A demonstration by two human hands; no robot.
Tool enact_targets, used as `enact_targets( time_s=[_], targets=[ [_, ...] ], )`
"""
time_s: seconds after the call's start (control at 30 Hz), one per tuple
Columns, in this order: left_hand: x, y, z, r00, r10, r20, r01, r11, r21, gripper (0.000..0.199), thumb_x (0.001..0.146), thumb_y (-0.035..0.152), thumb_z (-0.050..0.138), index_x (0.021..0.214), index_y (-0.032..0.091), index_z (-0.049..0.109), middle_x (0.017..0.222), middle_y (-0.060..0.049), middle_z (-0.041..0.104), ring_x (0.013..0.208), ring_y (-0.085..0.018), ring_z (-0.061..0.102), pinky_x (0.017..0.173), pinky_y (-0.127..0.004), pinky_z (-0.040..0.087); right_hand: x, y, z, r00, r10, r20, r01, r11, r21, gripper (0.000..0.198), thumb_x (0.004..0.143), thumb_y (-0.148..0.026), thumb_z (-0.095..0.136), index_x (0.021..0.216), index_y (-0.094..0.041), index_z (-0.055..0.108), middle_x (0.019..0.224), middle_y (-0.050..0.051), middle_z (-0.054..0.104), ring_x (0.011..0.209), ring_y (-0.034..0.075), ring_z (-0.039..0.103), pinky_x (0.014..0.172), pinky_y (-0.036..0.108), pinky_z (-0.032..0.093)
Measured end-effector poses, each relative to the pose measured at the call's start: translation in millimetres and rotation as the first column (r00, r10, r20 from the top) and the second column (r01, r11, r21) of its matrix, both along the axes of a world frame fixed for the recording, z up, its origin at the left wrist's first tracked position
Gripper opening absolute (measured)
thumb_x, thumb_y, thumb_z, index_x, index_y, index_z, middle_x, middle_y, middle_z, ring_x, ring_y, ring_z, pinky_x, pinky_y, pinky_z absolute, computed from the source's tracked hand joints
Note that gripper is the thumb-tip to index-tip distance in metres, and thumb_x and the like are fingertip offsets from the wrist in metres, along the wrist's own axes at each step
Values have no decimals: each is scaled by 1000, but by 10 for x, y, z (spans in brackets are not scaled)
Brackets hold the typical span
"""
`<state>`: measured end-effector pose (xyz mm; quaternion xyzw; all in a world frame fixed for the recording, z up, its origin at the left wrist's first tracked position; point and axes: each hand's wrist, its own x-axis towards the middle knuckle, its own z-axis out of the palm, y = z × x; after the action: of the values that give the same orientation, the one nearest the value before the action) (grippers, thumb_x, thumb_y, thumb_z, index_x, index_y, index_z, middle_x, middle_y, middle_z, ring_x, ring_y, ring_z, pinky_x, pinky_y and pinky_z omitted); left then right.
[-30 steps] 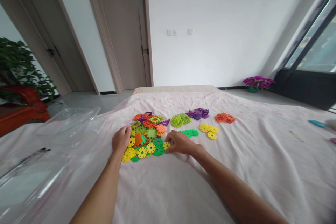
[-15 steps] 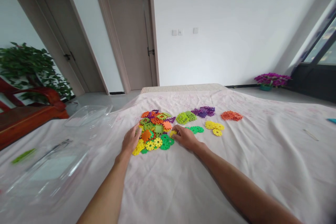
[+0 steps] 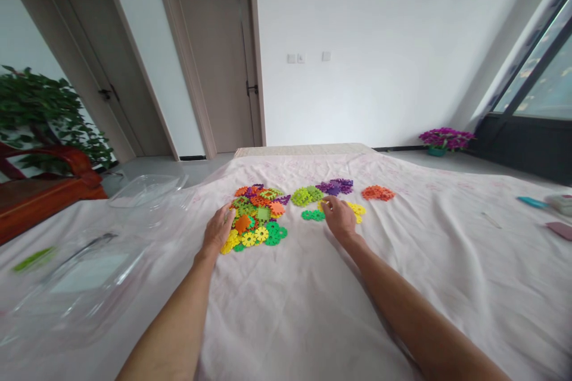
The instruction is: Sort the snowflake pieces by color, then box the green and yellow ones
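Note:
A mixed pile of plastic snowflake discs and square pieces (image 3: 263, 214) lies on the cloth in orange, green, yellow and purple. Against its left edge rests my left hand (image 3: 218, 227), fingers loosely extended and holding nothing that I can see. My right hand (image 3: 340, 218) pinches a yellow snowflake disc (image 3: 322, 206) above the cloth. Just left of that hand is a short row of green discs (image 3: 311, 215), and a small yellow group (image 3: 358, 211) sits partly behind it. Farther back are light green pieces (image 3: 306, 195), purple pieces (image 3: 337, 186) and orange pieces (image 3: 378, 193).
Clear plastic containers (image 3: 96, 274) stand on the left, near a bright green item (image 3: 33, 259). A thin pale stick (image 3: 491, 220) lies on the right of the pink-white cloth (image 3: 277, 309). Beyond it are a blue item (image 3: 531, 202) and a dark pink item (image 3: 560, 230).
My right hand has moved right, from the mixed pile to the yellow group, carrying a yellow disc. My left hand stays at the pile. The view has turned slightly right.

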<state>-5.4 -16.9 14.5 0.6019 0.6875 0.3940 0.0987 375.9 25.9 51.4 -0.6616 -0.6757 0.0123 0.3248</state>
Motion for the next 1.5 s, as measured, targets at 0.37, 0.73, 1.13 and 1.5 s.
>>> enact_targets(
  time_s=[0.37,0.73,1.13,1.5],
  targets=[
    [-32,27,-38,995,10,96,-14,999,45,51,96,49,36,134,21,55,137,-9,60,127,-21,55,111,-37,40,587,123,-142,946,-265,187,283,956,-77,39,87,-32,54,121,-24,70,116,13,62,105,29,51,87,39,38],
    [-53,-43,-5,989,-4,147,6,1000,-10,44,95,47,40,127,25,60,133,-5,64,121,-21,60,105,-34,44,-380,-164,85,928,372,20,-362,914,-181,25,89,-30,57,106,-23,73,109,7,67,102,21,59,88,29,42],
    [-57,-12,-47,999,-26,28,27,998,-48,38,92,39,44,123,24,62,132,-6,65,121,-22,60,105,-35,44,-841,-348,-138,881,465,-83,-472,858,-204,22,77,-34,71,96,-22,71,94,2,69,91,19,59,80,27,40],
    [-69,27,-82,999,-50,-22,50,998,-28,38,93,38,43,121,24,63,128,-7,66,122,-21,58,106,-35,43,-463,-147,-8,982,179,-53,-182,982,-58,20,91,-31,53,97,-24,70,98,3,72,94,20,60,76,28,37]
  ],
)
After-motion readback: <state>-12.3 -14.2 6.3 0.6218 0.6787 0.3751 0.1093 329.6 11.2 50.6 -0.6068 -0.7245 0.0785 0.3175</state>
